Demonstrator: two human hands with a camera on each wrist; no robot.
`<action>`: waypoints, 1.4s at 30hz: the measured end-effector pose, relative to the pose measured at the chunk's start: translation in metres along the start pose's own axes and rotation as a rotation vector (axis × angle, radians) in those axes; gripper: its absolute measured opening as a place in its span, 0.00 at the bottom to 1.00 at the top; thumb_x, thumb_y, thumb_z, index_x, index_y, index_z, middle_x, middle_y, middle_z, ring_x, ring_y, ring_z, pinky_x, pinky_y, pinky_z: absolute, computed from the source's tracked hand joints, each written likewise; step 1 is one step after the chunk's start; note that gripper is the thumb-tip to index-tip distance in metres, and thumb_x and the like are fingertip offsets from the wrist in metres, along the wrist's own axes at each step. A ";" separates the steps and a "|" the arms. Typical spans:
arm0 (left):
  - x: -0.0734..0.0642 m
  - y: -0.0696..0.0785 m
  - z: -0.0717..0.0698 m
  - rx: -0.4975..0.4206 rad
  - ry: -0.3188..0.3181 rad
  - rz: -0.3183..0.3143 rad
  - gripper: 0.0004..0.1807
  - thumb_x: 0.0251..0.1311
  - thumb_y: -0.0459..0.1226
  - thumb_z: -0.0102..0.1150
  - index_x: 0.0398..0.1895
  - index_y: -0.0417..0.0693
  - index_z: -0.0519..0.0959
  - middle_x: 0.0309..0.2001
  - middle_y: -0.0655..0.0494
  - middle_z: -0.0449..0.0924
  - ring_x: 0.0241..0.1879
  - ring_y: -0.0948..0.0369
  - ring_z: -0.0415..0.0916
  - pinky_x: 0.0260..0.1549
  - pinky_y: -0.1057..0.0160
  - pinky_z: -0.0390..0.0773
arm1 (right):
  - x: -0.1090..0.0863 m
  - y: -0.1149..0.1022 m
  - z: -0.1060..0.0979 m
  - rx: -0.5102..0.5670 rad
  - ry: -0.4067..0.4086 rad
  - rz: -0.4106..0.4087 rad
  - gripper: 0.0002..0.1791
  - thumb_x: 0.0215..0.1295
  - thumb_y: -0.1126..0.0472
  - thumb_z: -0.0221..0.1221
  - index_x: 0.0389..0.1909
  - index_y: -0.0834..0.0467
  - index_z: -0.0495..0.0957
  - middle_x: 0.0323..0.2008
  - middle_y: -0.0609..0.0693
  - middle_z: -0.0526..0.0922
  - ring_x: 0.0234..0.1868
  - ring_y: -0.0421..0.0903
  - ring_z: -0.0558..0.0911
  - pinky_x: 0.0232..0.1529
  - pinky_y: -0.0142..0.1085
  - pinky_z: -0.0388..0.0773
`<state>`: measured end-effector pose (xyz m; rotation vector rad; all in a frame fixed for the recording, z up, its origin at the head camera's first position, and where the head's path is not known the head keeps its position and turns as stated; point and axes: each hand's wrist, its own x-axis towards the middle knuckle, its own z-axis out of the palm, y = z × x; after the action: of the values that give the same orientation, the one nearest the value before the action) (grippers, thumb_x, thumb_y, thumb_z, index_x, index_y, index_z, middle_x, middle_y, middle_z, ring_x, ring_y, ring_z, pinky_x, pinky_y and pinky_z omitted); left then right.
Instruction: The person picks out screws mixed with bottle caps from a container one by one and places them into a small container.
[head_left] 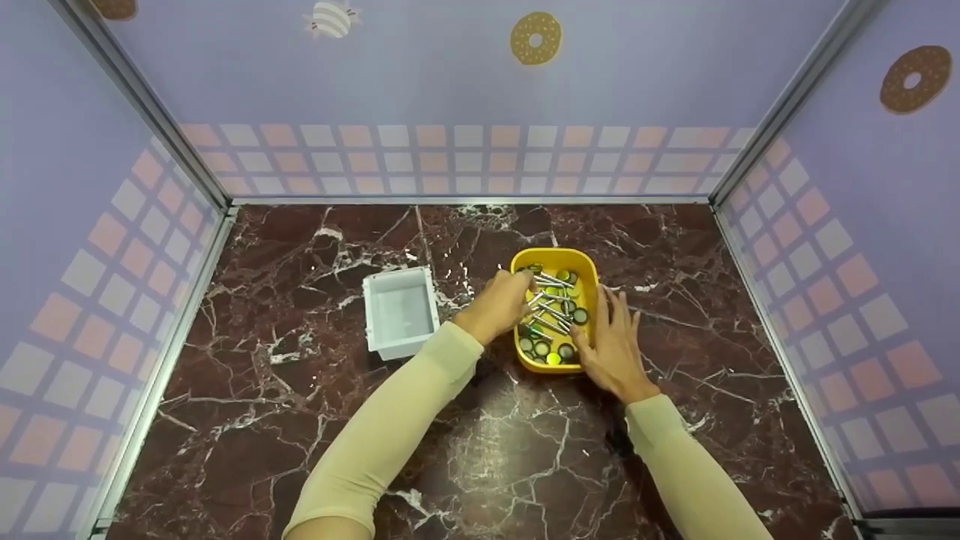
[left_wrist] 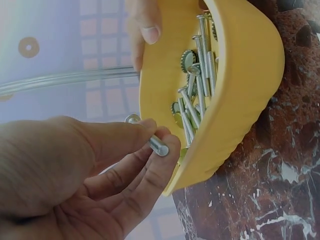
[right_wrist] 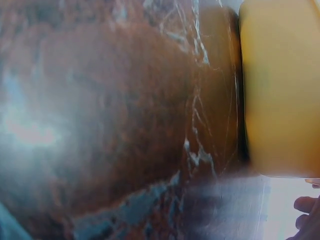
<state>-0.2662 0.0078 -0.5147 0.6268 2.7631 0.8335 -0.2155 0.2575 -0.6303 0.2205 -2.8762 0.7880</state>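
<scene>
A: What does the head view hold?
B: A dark red, white-veined tabletop (head_left: 247, 420) between patterned lilac walls (head_left: 450, 82). A yellow tub (head_left: 553, 367) sits right of centre, with silver bolts (head_left: 553, 325) heaped on round bottle caps (head_left: 565, 352) inside it. To its left stands a white box (head_left: 403, 348).

A: And the hands?
B: Both wear pale yellow sleeves (head_left: 390, 420). The left hand (head_left: 495, 304) is at the tub's left rim, fingers bent. The right hand (head_left: 613, 345) holds the opposite side, thumb over the rim and fingers along the outer wall.

A: Now the left wrist view?
B: Close up, the left hand pinches a single bolt (left_wrist: 159, 146) between thumb and fingertips, just beside the tub's opening. The other bolts lie inside among the caps. At the top, the right hand's thumb reaches inside the rim.

A: And the right wrist view?
B: A blurred tabletop, with the tub's smooth outer wall at right. Fingertips show in the lower right corner; I cannot tell whose, nor read either hand's grip there.
</scene>
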 end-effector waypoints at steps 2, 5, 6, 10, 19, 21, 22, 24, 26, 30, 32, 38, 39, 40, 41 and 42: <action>-0.002 -0.003 -0.003 -0.038 -0.008 0.002 0.20 0.80 0.27 0.68 0.72 0.37 0.83 0.50 0.38 0.93 0.45 0.48 0.89 0.49 0.52 0.90 | 0.000 -0.001 0.000 0.005 0.001 0.000 0.52 0.88 0.40 0.55 0.96 0.63 0.46 0.92 0.72 0.55 0.95 0.75 0.48 0.91 0.80 0.40; -0.004 -0.009 -0.008 -0.075 -0.015 0.000 0.24 0.81 0.26 0.66 0.77 0.39 0.81 0.46 0.41 0.91 0.38 0.55 0.82 0.42 0.57 0.84 | 0.000 -0.001 0.000 0.009 0.002 -0.001 0.52 0.88 0.40 0.55 0.96 0.63 0.47 0.92 0.71 0.56 0.96 0.75 0.48 0.92 0.79 0.40; -0.005 -0.011 -0.010 -0.076 -0.012 0.001 0.25 0.81 0.27 0.66 0.78 0.40 0.81 0.46 0.42 0.92 0.37 0.58 0.81 0.42 0.59 0.82 | 0.000 -0.001 0.000 0.010 0.002 -0.002 0.51 0.88 0.40 0.55 0.96 0.63 0.47 0.92 0.71 0.56 0.96 0.74 0.48 0.92 0.79 0.40; -0.009 -0.018 -0.016 -0.095 0.003 0.013 0.26 0.80 0.25 0.65 0.78 0.43 0.82 0.46 0.40 0.94 0.35 0.56 0.83 0.37 0.62 0.80 | 0.001 -0.001 0.000 0.011 -0.007 -0.001 0.52 0.89 0.39 0.54 0.96 0.63 0.46 0.93 0.71 0.55 0.96 0.74 0.47 0.92 0.78 0.39; -0.018 -0.033 -0.030 -0.181 -0.003 -0.059 0.25 0.80 0.27 0.66 0.77 0.43 0.83 0.51 0.40 0.95 0.44 0.51 0.92 0.43 0.59 0.87 | 0.000 -0.001 -0.001 0.021 -0.017 0.005 0.52 0.89 0.39 0.55 0.97 0.62 0.45 0.93 0.70 0.55 0.96 0.74 0.47 0.93 0.77 0.38; -0.021 -0.037 -0.033 -0.174 0.006 -0.073 0.25 0.80 0.27 0.66 0.76 0.43 0.82 0.50 0.42 0.95 0.42 0.51 0.91 0.45 0.56 0.88 | 0.001 -0.001 0.000 0.026 -0.018 0.008 0.51 0.89 0.40 0.55 0.97 0.63 0.45 0.93 0.70 0.54 0.96 0.74 0.46 0.93 0.77 0.38; -0.022 -0.039 -0.034 -0.170 0.013 -0.077 0.25 0.79 0.27 0.67 0.76 0.43 0.83 0.50 0.43 0.94 0.43 0.52 0.91 0.48 0.55 0.89 | 0.001 -0.001 0.000 0.025 -0.018 0.009 0.51 0.89 0.40 0.55 0.96 0.63 0.45 0.93 0.71 0.54 0.96 0.74 0.46 0.93 0.77 0.38; -0.024 -0.043 -0.037 -0.169 0.026 -0.082 0.25 0.78 0.27 0.67 0.75 0.43 0.83 0.50 0.43 0.95 0.44 0.51 0.92 0.52 0.53 0.90 | 0.001 -0.001 0.000 0.028 -0.020 0.011 0.51 0.89 0.41 0.55 0.96 0.63 0.45 0.93 0.71 0.54 0.96 0.74 0.46 0.93 0.77 0.37; -0.025 -0.047 -0.039 -0.173 0.035 -0.089 0.25 0.77 0.27 0.68 0.75 0.42 0.84 0.50 0.42 0.95 0.45 0.49 0.93 0.55 0.50 0.92 | 0.000 -0.001 -0.001 0.027 -0.024 0.012 0.51 0.89 0.41 0.55 0.96 0.63 0.45 0.93 0.72 0.54 0.96 0.74 0.46 0.93 0.77 0.37; -0.028 -0.056 -0.044 -0.176 0.056 -0.103 0.25 0.73 0.26 0.69 0.72 0.42 0.85 0.51 0.41 0.95 0.50 0.48 0.93 0.57 0.50 0.92 | -0.001 -0.001 -0.001 0.025 -0.028 0.012 0.52 0.89 0.41 0.55 0.97 0.63 0.44 0.92 0.72 0.54 0.96 0.75 0.46 0.93 0.77 0.37; -0.030 -0.060 -0.047 -0.180 0.068 -0.118 0.25 0.73 0.26 0.70 0.72 0.42 0.85 0.50 0.42 0.95 0.50 0.48 0.92 0.55 0.51 0.91 | 0.000 -0.001 -0.002 0.026 -0.025 0.010 0.51 0.89 0.41 0.54 0.97 0.63 0.44 0.92 0.73 0.54 0.96 0.75 0.46 0.93 0.77 0.37; -0.037 -0.073 -0.058 -0.174 0.087 -0.170 0.25 0.74 0.27 0.69 0.72 0.43 0.84 0.51 0.43 0.95 0.46 0.50 0.92 0.49 0.53 0.89 | 0.001 -0.001 -0.001 0.044 -0.019 0.015 0.51 0.89 0.42 0.55 0.97 0.63 0.44 0.92 0.72 0.55 0.96 0.75 0.46 0.93 0.77 0.37; -0.039 -0.075 -0.059 -0.173 0.085 -0.179 0.24 0.75 0.27 0.69 0.73 0.43 0.84 0.51 0.43 0.95 0.47 0.50 0.92 0.49 0.53 0.89 | 0.001 -0.001 -0.001 0.048 -0.019 0.018 0.51 0.89 0.42 0.56 0.97 0.62 0.45 0.92 0.72 0.55 0.96 0.75 0.46 0.93 0.77 0.38; -0.040 -0.077 -0.060 -0.174 0.084 -0.190 0.24 0.75 0.28 0.70 0.73 0.43 0.83 0.52 0.43 0.94 0.47 0.49 0.92 0.49 0.53 0.90 | 0.001 -0.001 -0.001 0.049 -0.022 0.022 0.51 0.89 0.42 0.56 0.97 0.62 0.44 0.93 0.71 0.55 0.96 0.75 0.46 0.93 0.77 0.38; -0.041 -0.078 -0.061 -0.175 0.084 -0.198 0.24 0.76 0.28 0.70 0.73 0.42 0.83 0.52 0.43 0.94 0.48 0.49 0.92 0.49 0.52 0.90 | 0.000 -0.001 0.000 0.051 -0.025 0.025 0.51 0.89 0.42 0.56 0.97 0.62 0.44 0.93 0.71 0.54 0.96 0.75 0.46 0.93 0.77 0.37; -0.042 -0.080 -0.062 -0.181 0.088 -0.209 0.24 0.76 0.28 0.71 0.73 0.42 0.83 0.52 0.42 0.94 0.48 0.48 0.92 0.49 0.51 0.90 | 0.000 -0.001 0.000 0.051 -0.026 0.027 0.52 0.89 0.42 0.56 0.97 0.62 0.44 0.93 0.71 0.54 0.96 0.74 0.46 0.93 0.76 0.37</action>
<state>-0.2739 -0.1016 -0.5065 0.2702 2.7258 1.0688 -0.2154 0.2571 -0.6296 0.1995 -2.8913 0.8700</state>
